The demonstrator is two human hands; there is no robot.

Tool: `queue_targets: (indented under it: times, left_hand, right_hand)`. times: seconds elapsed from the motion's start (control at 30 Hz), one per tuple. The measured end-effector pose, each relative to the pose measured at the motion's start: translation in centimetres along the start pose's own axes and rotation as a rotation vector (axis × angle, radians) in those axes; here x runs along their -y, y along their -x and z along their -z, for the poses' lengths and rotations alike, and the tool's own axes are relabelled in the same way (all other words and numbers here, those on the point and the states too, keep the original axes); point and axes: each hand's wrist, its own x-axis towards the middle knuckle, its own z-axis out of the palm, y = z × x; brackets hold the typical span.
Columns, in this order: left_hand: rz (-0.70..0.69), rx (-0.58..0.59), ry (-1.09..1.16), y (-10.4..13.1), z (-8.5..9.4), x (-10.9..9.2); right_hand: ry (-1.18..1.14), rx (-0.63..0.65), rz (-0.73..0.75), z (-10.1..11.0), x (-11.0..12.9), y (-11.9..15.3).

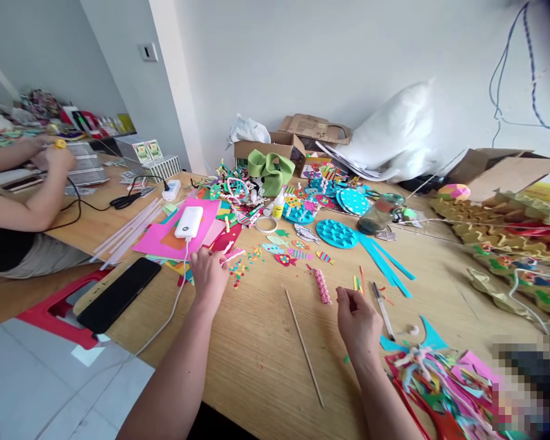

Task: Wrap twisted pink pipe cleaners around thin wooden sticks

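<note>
My left hand (pixel 208 272) reaches over the edge of the pink paper sheets (pixel 158 241), fingers bent down onto a small pink crinkled strip (pixel 233 254). Whether it grips or only touches the strip is hard to see. My right hand (pixel 360 321) hovers above the table with thumb and fingers curled together; anything inside them is hidden. Just left of it lies a pink braided coil (pixel 321 286). A thin wooden stick (pixel 305 348) rests between my forearms. Small paper fish (pixel 297 253) and scattered colored dots (pixel 241 272) lie beyond the hands.
A white power bank (pixel 189 222) with a cable sits on the pink sheets, a black phone (pixel 119 295) near the left edge. Blue scalloped disc (pixel 337 234), glass jar (pixel 380 215), pen (pixel 384 311), colorful scraps (pixel 444 385) and egg cartons (pixel 467 226) spread rightward. Another person's arm (pixel 36 195) works at left.
</note>
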Motion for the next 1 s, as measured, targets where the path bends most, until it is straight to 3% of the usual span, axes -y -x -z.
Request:
queue_targets:
  times: [0.27, 0.43, 0.57, 0.67, 0.73, 0.8, 0.87, 1.0]
  left_hand:
    - [-0.018, 0.007, -0.123, 0.3, -1.3, -0.4]
    - [-0.028, -0.028, -0.078, 0.2, -1.3, -0.2]
    - [-0.055, -0.172, 0.111, 0.1, -0.5, -0.2]
    - [-0.017, -0.261, 0.484, 0.1, -0.1, -0.6]
    - [0.089, -0.165, 0.876, 0.3, -0.2, -1.2]
    - [0.194, 0.002, 1.180, 0.6, -0.5, -2.0]
    - [0.244, 0.136, 1.311, 1.0, -0.8, -2.8]
    - [0.298, 0.337, 1.450, 1.5, -0.8, -3.8]
  right_hand:
    - [-0.034, -0.001, 0.160, 0.0, 0.2, 0.4]
    - [-0.068, -0.012, 0.227, 0.2, 0.6, 0.6]
    - [-0.109, 0.037, 0.295, 0.3, 1.0, 0.9]
    - [-0.088, 0.211, 0.373, 0.2, 1.5, 1.6]
    - [0.027, 0.401, 0.435, 0.1, 2.0, 2.3]
    - [0.211, 0.570, 0.476, 0.1, 2.6, 3.0]
    - [0.381, 0.663, 0.490, 0.0, 3.1, 3.6]
    - [0.553, 0.719, 0.488, -0.1, 3.7, 4.4]
